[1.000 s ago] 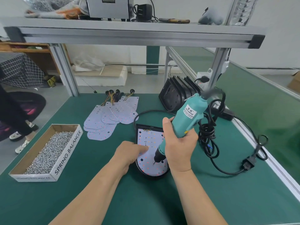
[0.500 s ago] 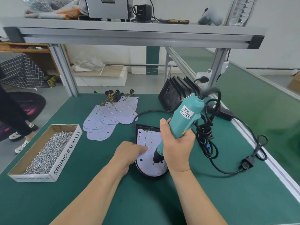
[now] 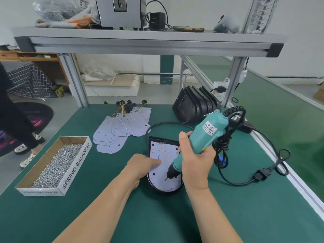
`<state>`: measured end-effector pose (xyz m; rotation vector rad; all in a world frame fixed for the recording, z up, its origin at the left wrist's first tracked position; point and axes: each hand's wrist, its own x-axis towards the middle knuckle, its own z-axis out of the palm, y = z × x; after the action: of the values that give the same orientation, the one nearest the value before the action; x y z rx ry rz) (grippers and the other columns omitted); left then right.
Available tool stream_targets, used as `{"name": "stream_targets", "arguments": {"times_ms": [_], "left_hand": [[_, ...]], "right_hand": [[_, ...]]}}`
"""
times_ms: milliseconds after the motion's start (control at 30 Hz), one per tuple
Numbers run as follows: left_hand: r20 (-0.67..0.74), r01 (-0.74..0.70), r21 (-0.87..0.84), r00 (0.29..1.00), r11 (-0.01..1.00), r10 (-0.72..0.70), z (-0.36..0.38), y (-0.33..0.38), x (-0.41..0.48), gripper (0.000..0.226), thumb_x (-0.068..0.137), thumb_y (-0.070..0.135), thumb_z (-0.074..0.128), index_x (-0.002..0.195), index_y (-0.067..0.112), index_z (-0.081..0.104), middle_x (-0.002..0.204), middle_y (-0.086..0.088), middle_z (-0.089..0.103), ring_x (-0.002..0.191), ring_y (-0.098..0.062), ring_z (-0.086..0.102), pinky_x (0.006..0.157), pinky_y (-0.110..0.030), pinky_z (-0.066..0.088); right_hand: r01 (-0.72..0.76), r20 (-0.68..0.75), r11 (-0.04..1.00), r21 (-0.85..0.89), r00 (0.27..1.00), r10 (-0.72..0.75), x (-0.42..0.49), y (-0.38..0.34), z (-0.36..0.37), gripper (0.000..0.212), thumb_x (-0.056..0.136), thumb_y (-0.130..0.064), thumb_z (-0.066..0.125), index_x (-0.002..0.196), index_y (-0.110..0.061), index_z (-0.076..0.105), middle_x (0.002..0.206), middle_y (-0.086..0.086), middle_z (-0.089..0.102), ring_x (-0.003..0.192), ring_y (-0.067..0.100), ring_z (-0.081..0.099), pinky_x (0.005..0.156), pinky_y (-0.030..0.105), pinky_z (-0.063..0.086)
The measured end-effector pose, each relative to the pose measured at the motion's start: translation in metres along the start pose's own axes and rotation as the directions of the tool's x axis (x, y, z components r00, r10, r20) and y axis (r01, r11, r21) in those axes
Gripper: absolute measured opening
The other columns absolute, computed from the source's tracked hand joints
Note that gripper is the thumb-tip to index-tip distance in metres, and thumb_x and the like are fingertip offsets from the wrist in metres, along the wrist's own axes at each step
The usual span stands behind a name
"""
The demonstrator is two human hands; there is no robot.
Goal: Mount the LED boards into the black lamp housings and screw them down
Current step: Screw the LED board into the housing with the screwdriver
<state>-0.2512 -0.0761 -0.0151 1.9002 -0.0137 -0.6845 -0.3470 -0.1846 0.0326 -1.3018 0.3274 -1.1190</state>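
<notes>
Head view. Presses with 1 stretched finger of left grip (image 3: 140, 166) on thin white LED board (image 3: 158, 181), seated inside black lamp housing (image 3: 164, 139) on green worktop (image 3: 157, 218), nothing held. Clasps teal electric screwdriver (image 3: 208, 133) in right grip (image 3: 196, 166), bit tip down on board near rounded end. Looks light, thin, probably stiff but scratch-prone: better to take by bare edges, never on LED dots.

**Colours on the bench**

We see a dark green table mat (image 3: 175, 216), a teal screwdriver (image 3: 198, 142) with a white label, and a black cord (image 3: 222, 148). We log the LED board (image 3: 163, 155) pale lilac with red and orange dots, housing (image 3: 165, 192) black, box (image 3: 75, 171) white with black lettering, screws (image 3: 56, 163) silver.
</notes>
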Motion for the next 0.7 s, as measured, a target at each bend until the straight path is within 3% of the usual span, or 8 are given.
{"name": "stream_targets", "arguments": {"times_ms": [133,300,400,467,533,567,633,700], "left_hand": [[-0.004,-0.031,0.098,0.999,0.995,0.032,-0.007,0.001,-0.010,0.031,0.080,0.038,0.076,0.084,0.013,0.058,0.077,-0.003,0.052,0.059,-0.017,0.037,0.054,-0.028,0.024],[0.047,-0.041,0.101,0.998,0.994,0.036,-0.010,-0.001,-0.015,0.023,0.077,0.025,0.077,0.082,0.015,0.057,0.073,-0.004,0.048,0.061,-0.019,0.031,0.054,-0.028,0.019],[0.017,-0.065,0.183,0.998,0.981,0.063,-0.009,-0.001,-0.021,0.051,0.074,0.029,0.081,0.067,0.021,0.031,0.066,0.001,0.027,0.060,-0.017,0.022,0.054,-0.029,0.014],[0.025,-0.035,0.221,0.999,0.975,0.030,-0.014,-0.001,-0.026,0.053,0.077,0.047,0.078,0.071,0.020,0.033,0.068,-0.001,0.026,0.060,-0.018,0.023,0.052,-0.029,0.014],[-0.016,0.035,0.032,0.999,0.999,-0.034,-0.027,0.000,-0.027,0.046,0.085,0.054,0.069,0.077,0.017,0.044,0.070,-0.006,0.030,0.059,-0.020,0.026,0.051,-0.027,0.020],[-0.029,0.054,-0.179,0.998,0.982,-0.060,-0.033,0.002,-0.026,0.035,0.093,0.041,0.066,0.081,0.012,0.051,0.068,-0.006,0.037,0.056,-0.019,0.033,0.051,-0.025,0.028],[-0.012,0.050,-0.590,0.997,0.806,-0.071,-0.045,0.009,-0.028,0.008,0.097,-0.001,0.050,0.092,-0.004,0.056,0.080,-0.015,0.053,0.068,-0.021,0.053,0.061,-0.028,0.045],[0.026,0.036,-0.758,0.999,0.651,-0.025,-0.051,0.016,-0.034,0.025,0.092,-0.022,0.031,0.096,-0.013,0.054,0.097,-0.025,0.057,0.086,-0.029,0.061,0.067,-0.033,0.054]], "right_hand": [[0.028,-0.016,1.000,-0.010,0.999,-0.029,-0.005,-0.008,-0.001,0.020,0.079,-0.036,0.071,0.068,-0.021,0.062,0.059,0.001,0.055,0.057,0.020,0.051,0.059,0.033,0.049],[0.093,0.165,0.995,0.032,0.982,-0.097,-0.002,-0.024,0.002,0.020,0.080,-0.029,0.072,0.071,-0.015,0.061,0.058,-0.004,0.054,0.055,0.014,0.049,0.057,0.024,0.046],[0.018,0.183,0.988,0.155,0.982,-0.047,0.003,-0.031,0.004,0.016,0.080,-0.022,0.072,0.067,-0.021,0.062,0.056,-0.001,0.053,0.053,0.014,0.049,0.057,0.020,0.045],[-0.013,0.112,0.983,0.181,0.994,-0.007,0.007,-0.034,0.004,0.017,0.080,-0.023,0.072,0.066,-0.024,0.062,0.055,-0.001,0.052,0.053,0.013,0.049,0.057,0.020,0.044],[-0.052,-0.002,0.978,0.201,0.999,0.054,0.011,-0.034,0.004,0.019,0.081,-0.023,0.073,0.064,-0.027,0.065,0.054,-0.001,0.051,0.053,0.012,0.048,0.057,0.021,0.042],[-0.075,-0.066,0.974,0.216,0.994,0.092,0.012,-0.035,0.004,0.021,0.080,-0.025,0.073,0.061,-0.028,0.066,0.054,-0.002,0.052,0.053,0.012,0.048,0.056,0.021,0.042],[-0.106,-0.168,0.964,0.245,0.974,0.150,0.015,-0.035,0.004,0.025,0.080,-0.028,0.074,0.057,-0.029,0.065,0.053,-0.003,0.053,0.052,0.011,0.047,0.054,0.023,0.040],[-0.119,-0.242,0.951,0.284,0.951,0.191,0.019,-0.035,0.004,0.024,0.082,-0.029,0.074,0.060,-0.026,0.063,0.054,-0.002,0.054,0.052,0.012,0.047,0.054,0.025,0.040]]}}
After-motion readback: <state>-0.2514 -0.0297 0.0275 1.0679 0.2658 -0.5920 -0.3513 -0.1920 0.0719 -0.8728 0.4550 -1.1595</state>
